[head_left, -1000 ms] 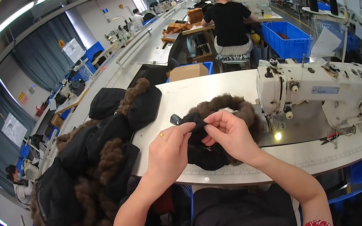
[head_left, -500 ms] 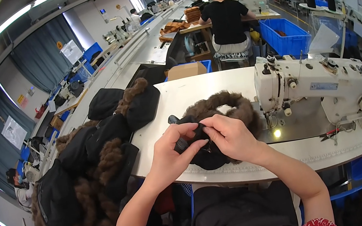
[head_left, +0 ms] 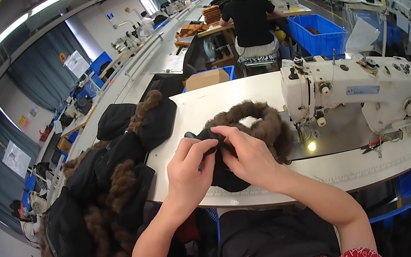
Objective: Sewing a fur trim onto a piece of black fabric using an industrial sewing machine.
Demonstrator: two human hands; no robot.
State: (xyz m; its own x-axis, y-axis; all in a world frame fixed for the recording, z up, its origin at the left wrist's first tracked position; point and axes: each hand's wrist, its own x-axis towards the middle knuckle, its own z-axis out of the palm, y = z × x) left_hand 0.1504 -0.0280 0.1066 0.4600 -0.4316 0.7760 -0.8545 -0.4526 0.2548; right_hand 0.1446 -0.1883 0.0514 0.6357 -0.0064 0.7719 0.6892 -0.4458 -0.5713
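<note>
Both my hands pinch a piece of black fabric trimmed with a ring of brown fur, over the front of the white sewing table. My left hand holds the cloth's left side between thumb and fingers. My right hand grips it from the right, its fingertips close to the left ones. A dark, shiny part sticks out above the left fingers; its kind is unclear. The fur ring lies on the tabletop beyond my right hand, close to the sewing machine.
Several black pieces with brown fur trim are heaped at the left. Red-handled snips lie beneath the machine's arm. A cardboard box stands behind the table. Farther back, a person in black sits beside a blue crate.
My hands have moved slightly left with the black fabric. The right fingers now reach over the cloth's upper edge, and the left fingers have closed in more.
</note>
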